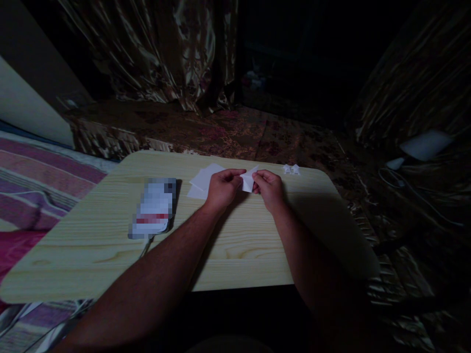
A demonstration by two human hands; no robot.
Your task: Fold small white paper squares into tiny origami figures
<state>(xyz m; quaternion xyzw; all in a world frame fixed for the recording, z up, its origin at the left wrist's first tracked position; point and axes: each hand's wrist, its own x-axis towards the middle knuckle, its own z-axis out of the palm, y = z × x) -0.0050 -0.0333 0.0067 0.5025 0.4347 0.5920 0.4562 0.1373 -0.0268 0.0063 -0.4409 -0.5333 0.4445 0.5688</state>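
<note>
Between my two hands a small folded piece of white paper (pixel 248 180) is held just above the wooden table. My left hand (pixel 223 187) pinches its left side with thumb and fingers. On the right side, the fingertips of my right hand (pixel 268 187) are closed on the same paper. Loose white paper sheets (pixel 200 184) lie partly behind my left hand. Two small folded white paper figures (pixel 291 169) stand near the table's far edge, to the right of my right hand. The paper's finer folds are too small to make out.
The pale wooden table (pixel 239 250) has rounded corners. A blurred-out phone-like device (pixel 154 208) with a cable lies left of my left forearm. A striped bedcover (pixel 44 181) borders the left side. Patterned curtains (pixel 206 49) hang behind, and a white lamp-like object (pixel 427 145) stands at right.
</note>
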